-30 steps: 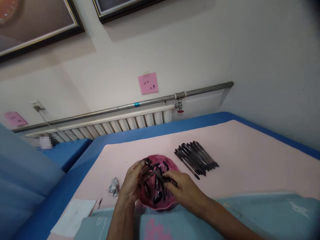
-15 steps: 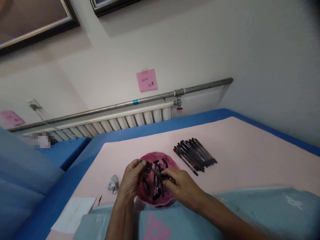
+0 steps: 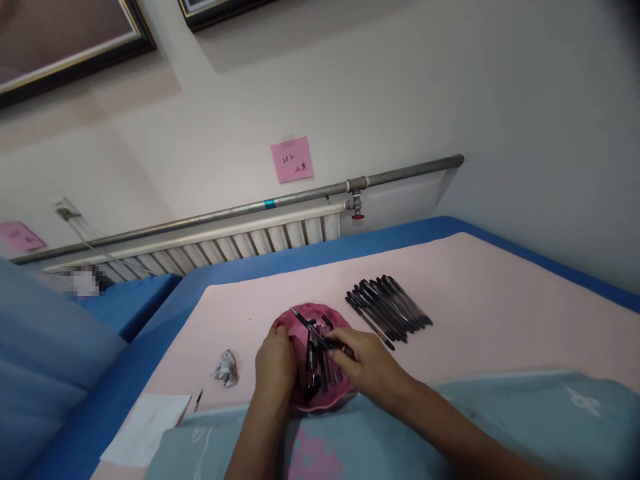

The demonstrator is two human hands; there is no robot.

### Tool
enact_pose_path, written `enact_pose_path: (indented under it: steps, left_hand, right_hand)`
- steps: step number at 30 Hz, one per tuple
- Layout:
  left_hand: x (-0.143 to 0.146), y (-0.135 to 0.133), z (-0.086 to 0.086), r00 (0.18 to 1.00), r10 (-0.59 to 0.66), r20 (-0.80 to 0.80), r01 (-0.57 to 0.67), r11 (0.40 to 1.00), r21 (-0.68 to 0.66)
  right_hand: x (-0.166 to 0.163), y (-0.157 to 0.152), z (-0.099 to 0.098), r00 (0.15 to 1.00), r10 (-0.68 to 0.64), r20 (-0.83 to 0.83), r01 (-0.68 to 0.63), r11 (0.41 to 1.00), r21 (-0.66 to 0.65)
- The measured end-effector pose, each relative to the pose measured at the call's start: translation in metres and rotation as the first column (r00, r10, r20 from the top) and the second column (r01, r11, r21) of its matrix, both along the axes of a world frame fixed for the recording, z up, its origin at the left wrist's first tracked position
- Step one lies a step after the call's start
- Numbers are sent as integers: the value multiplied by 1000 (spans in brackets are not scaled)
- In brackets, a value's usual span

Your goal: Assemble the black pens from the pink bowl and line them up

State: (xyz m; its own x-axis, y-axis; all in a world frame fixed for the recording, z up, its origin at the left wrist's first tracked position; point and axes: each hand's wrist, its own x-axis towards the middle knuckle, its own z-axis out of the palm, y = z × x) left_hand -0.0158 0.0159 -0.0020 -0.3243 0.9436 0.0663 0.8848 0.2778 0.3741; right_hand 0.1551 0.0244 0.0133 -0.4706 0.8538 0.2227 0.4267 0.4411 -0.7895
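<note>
My right hand (image 3: 365,363) is closed around a pen (image 3: 309,325) above a pink bowl (image 3: 320,405). The pen's bare metal tip points up and to the left. Inside the bowl lie black pen caps (image 3: 313,387) and several clear pen barrels (image 3: 335,367). My left hand (image 3: 276,363) reaches into the bowl's left side. Its fingers curl downward and are mostly hidden behind the back of the hand, so whether they hold anything does not show. Just right of the bowl, a row of capped black pens (image 3: 390,308) lies side by side.
Left of the bowl are a crumpled wad (image 3: 226,368), a white sheet of paper (image 3: 145,430) and a small dark pen tip (image 3: 199,400). A teal patterned cloth (image 3: 480,413) covers the near edge. Behind the pink tabletop (image 3: 500,300), a radiator (image 3: 280,239) and pipe (image 3: 400,175) run along the wall.
My left hand has come away from the pen's tip end and dropped into the bowl's left side. The pen stays in my right hand, its tip now exposed.
</note>
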Motion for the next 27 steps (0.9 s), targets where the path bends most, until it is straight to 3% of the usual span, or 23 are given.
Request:
enact_pose_path:
  steps: [4,13,17,19,21,24,25,27]
  left_hand:
    - [9,2,-2,996,22,-86,-29,996,-85]
    - [3,6,1,998,3,-69,-12,992,-127]
    - [-3,2,5,999,31,-7,-31,997,-65]
    - [-8,0,10,988,69,141,-74,997,31]
    - [-11,-2,15,900,61,431,-128,984,127]
    - [-10,-5,21,538,-37,842,-138,982,132]
    - [-8,-6,22,419,-52,907,-119,987,112]
    - [-4,-7,23,279,-67,958,-88,992,95]
  right_hand:
    - [-2,-2,1,1000,17,10,-18,1000,11]
    - [-2,-1,0,1000,18,21,-18,999,41]
    - [-1,-2,1,1000,22,19,-23,999,30]
    - [-1,-2,0,999,24,23,-24,999,33]
    - [-1,-2,-1,999,27,34,-28,999,41]
    - [-1,-2,-2,998,36,42,-38,998,56]
    - [-2,-2,-2,998,40,46,-42,997,59]
    - [-2,-4,-2,997,48,55,-51,997,65]
